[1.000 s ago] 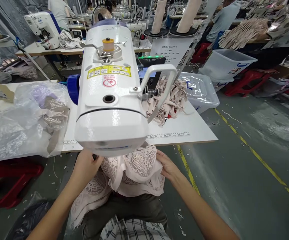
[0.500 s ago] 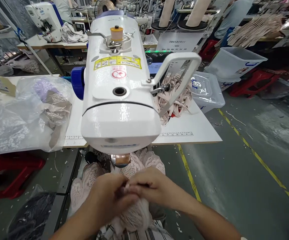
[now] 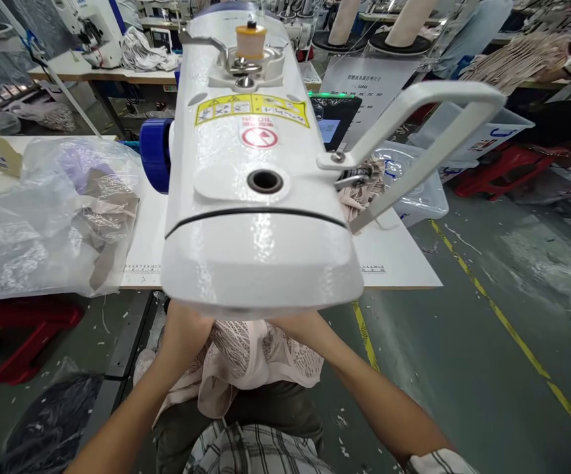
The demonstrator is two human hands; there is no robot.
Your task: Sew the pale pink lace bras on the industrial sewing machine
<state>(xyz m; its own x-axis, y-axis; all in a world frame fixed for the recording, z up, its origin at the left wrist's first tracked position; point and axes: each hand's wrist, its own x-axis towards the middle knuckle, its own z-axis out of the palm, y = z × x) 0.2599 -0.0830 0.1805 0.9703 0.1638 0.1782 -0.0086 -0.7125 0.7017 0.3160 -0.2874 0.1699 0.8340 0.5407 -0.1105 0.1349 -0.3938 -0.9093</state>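
A white sewing machine head (image 3: 260, 257) fills the middle of the view and covers the needle area. Below its front edge, a pale pink lace garment (image 3: 245, 355) hangs over my lap in loose folds. My left hand (image 3: 189, 329) reaches under the machine at the garment's left side, its fingers hidden behind the machine head. From the right, my right hand (image 3: 298, 324) reaches in beside the same lace; its fingers are hidden too. Whether either hand grips the fabric cannot be seen.
A clear plastic bag (image 3: 33, 217) with fabric lies left on the white table (image 3: 398, 257). Beige strips (image 3: 364, 191) lie right, behind the machine's white lever (image 3: 423, 151). Plastic bins (image 3: 418, 191) stand beyond. A red stool (image 3: 23, 336) is below left.
My hands, pinched together at a bit of fabric in front of the machine, have parted and moved forward beneath its head. The lace garment now spreads between them. The view has moved closer.
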